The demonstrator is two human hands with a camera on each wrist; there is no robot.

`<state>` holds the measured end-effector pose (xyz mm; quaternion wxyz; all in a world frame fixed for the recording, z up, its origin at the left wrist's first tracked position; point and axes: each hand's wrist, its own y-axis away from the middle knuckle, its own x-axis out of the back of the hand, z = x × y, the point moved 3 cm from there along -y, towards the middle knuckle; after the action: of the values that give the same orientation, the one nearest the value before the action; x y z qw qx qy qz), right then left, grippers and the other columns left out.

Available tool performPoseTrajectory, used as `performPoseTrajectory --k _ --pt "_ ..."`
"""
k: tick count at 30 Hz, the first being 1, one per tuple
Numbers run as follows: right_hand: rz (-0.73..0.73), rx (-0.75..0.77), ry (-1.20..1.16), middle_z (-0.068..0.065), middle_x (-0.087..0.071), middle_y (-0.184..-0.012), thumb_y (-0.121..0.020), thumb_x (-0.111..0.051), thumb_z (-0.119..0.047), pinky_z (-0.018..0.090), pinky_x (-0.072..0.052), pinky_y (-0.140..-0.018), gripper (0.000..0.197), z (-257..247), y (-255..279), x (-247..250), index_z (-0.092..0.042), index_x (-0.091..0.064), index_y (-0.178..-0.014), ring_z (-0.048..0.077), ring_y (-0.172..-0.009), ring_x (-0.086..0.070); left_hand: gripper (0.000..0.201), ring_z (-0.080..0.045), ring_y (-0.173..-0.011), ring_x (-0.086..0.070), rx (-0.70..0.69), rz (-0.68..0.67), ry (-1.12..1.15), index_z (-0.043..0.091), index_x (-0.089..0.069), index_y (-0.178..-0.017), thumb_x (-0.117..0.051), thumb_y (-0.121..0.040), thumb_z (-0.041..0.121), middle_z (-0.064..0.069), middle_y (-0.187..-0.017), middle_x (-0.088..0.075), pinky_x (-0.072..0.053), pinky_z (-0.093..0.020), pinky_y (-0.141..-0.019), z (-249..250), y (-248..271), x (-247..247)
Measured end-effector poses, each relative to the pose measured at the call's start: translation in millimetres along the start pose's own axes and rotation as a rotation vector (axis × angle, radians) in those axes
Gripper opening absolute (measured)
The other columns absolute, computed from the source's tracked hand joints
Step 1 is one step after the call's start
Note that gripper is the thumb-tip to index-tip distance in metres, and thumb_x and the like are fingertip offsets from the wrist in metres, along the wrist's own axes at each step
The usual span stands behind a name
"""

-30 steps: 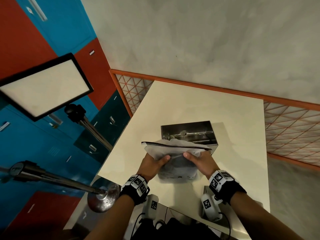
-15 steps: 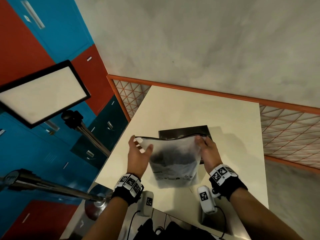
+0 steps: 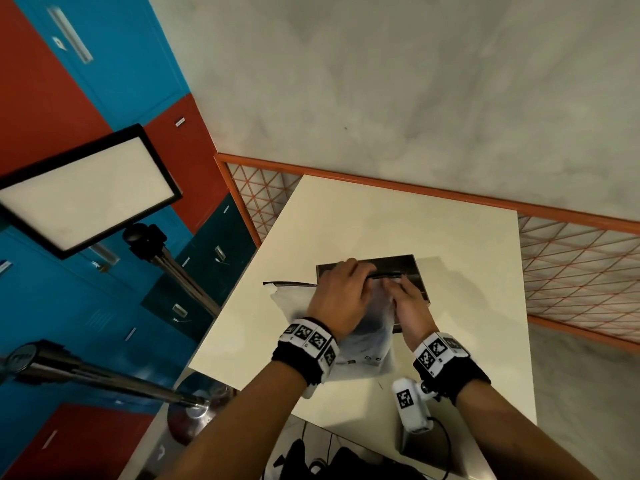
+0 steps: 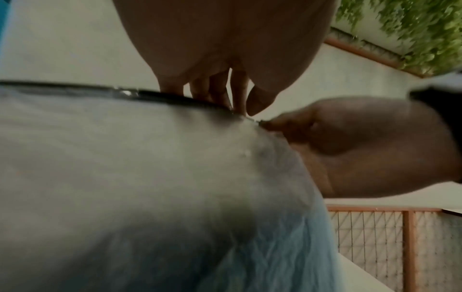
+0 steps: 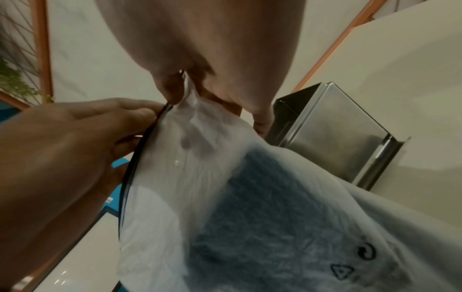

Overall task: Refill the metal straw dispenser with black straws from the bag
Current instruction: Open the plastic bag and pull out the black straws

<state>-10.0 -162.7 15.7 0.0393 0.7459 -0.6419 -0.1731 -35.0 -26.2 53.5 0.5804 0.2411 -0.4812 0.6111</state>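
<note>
- Both hands pinch the bag's (image 3: 367, 337) black zip strip: left hand (image 3: 341, 299), right hand (image 3: 408, 303).
- Bag held over the table (image 3: 450, 341), before the dispenser (image 3: 412, 268).
- Opening step, I'd say; next, pull the seal apart.

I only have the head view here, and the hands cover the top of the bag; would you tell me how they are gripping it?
Observer: Right hand pinches the white corner of the bag.
Operator: And the left hand?
Observer: Left hand pinches the black zip strip right beside it.
Operator: Are straws visible inside?
Observer: Only a dark mass through the frosted plastic.
</note>
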Motion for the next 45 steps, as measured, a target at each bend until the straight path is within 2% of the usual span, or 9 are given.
performPoseTrajectory --k 5,8,16,21,27,31,35,42,45 --pt "0.116 0.055 0.055 0.002 -0.058 -0.084 -0.094 -0.051 -0.032 0.04 -0.04 -0.081 0.024 4 0 11 -0.01 -0.06 -0.088 0.018 -0.083 -0.052 0.016 -0.027 -0.083 -0.062 0.034 0.02 -0.036 0.012 -0.066 -0.106 -0.054 -0.095 0.015 -0.006 -0.1 -0.065 -0.053 -0.042 -0.067 2 -6 -13" --pt "0.105 0.144 0.162 0.006 -0.05 -0.075 -0.099 -0.045 -0.029 0.038 -0.036 -0.07 0.03 2 1 10 -0.005 -0.052 -0.082 0.019 -0.072 -0.044 0.017 -0.025 -0.082 -0.062 0.018 0.021 -0.039 0.013 -0.064 -0.104 -0.051 -0.096 0.021 -0.005 -0.098 -0.065 -0.053 -0.041 -0.067 6 -7 -14" --pt "0.101 0.172 0.146 0.007 -0.062 -0.081 -0.1 -0.048 -0.021 0.04 -0.041 -0.076 0.024 3 -2 11 -0.011 -0.063 -0.084 0.02 -0.078 -0.054 0.025 -0.024 -0.089 -0.064 -0.031 -0.053 -0.039 0.02 -0.058 -0.115 -0.041 -0.106 0.035 -0.002 -0.103 -0.068 -0.053 -0.043 -0.071 12 -11 -20" --pt "0.127 0.194 0.217 -0.001 -0.061 -0.073 -0.101 -0.045 -0.015 0.031 -0.043 -0.071 0.027 -2 2 11 -0.012 -0.062 -0.08 0.012 -0.071 -0.053 0.02 -0.024 -0.088 -0.064 -0.043 -0.074 -0.007 0.021 -0.057 -0.118 -0.045 -0.105 0.03 0.0 -0.107 -0.071 -0.052 -0.041 -0.072 14 -11 -19" --pt "0.216 0.271 0.412 0.004 -0.058 -0.069 -0.1 -0.044 -0.014 0.03 -0.041 -0.064 0.029 2 3 10 -0.006 -0.058 -0.075 0.009 -0.063 -0.049 0.012 -0.024 -0.081 -0.061 0.004 -0.111 0.013 0.021 -0.055 -0.106 -0.045 -0.102 0.026 0.001 -0.097 -0.07 -0.051 -0.043 -0.07 15 -11 -19" --pt "0.289 0.304 0.493 0.006 -0.057 -0.065 -0.099 -0.045 -0.013 0.034 -0.042 -0.062 0.031 3 2 9 -0.006 -0.055 -0.07 0.016 -0.061 -0.049 0.034 -0.026 -0.075 -0.061 -0.001 -0.117 -0.037 0.019 -0.055 -0.103 -0.028 -0.097 0.039 -0.001 -0.091 -0.07 -0.051 -0.041 -0.065 19 -8 -18" --pt "0.34 0.325 0.554 0.006 -0.057 -0.063 -0.097 -0.045 -0.009 0.024 -0.037 -0.056 0.03 3 2 8 -0.004 -0.055 -0.069 0.016 -0.059 -0.049 0.046 -0.025 -0.073 -0.059 -0.007 -0.132 -0.088 0.018 -0.054 -0.102 -0.018 -0.091 0.046 -0.001 -0.089 -0.069 -0.048 -0.038 -0.063 18 -6 -18" --pt "0.391 0.332 0.591 0.003 -0.054 -0.059 -0.095 -0.046 -0.008 0.016 -0.033 -0.049 0.03 2 3 7 -0.004 -0.054 -0.066 0.012 -0.054 -0.047 0.019 -0.023 -0.073 -0.058 0.006 -0.098 -0.153 0.021 -0.053 -0.102 -0.037 -0.101 0.032 0.003 -0.089 -0.07 -0.038 -0.033 -0.061 11 -1 -20" --pt "0.407 0.328 0.587 0.001 -0.052 -0.057 -0.094 -0.046 -0.007 0.015 -0.033 -0.049 0.03 -1 4 9 -0.005 -0.051 -0.065 0.013 -0.052 -0.045 0.012 -0.022 -0.076 -0.057 0.016 -0.109 -0.17 0.023 -0.053 -0.106 -0.043 -0.102 0.027 0.004 -0.094 -0.07 -0.042 -0.035 -0.065 3 3 -22"
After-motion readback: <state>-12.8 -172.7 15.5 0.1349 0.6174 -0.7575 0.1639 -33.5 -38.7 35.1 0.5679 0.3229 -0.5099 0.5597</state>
